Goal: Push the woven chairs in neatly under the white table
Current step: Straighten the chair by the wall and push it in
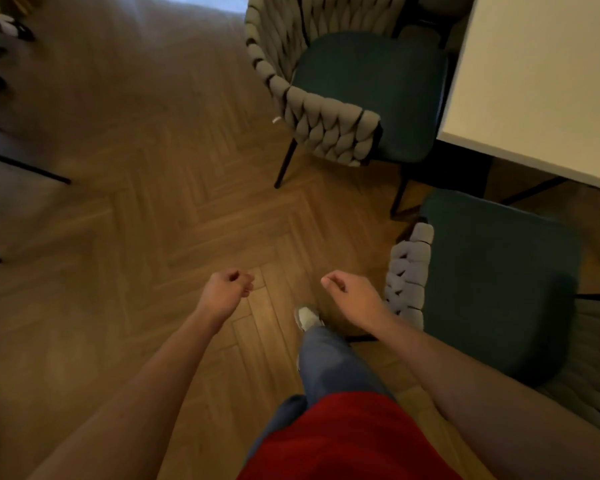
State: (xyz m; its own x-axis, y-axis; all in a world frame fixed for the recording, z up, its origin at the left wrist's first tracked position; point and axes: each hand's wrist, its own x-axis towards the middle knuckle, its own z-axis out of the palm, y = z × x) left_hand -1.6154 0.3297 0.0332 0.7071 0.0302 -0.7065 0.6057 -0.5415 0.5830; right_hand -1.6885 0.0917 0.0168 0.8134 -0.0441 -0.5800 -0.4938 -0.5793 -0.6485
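Beside the white rectangular table (541,81), two grey woven chairs with green cushioned seats (326,123) (492,282) are standing out; both hands' fingers (246,284) are curling empty; likely light, sliding easily if gripped by the stiff braided backrest

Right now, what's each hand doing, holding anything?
Left hand: grip loosely closed, holding nothing, over the floor.
Right hand: grip loosely closed, holding nothing, beside the near chair but not touching it.
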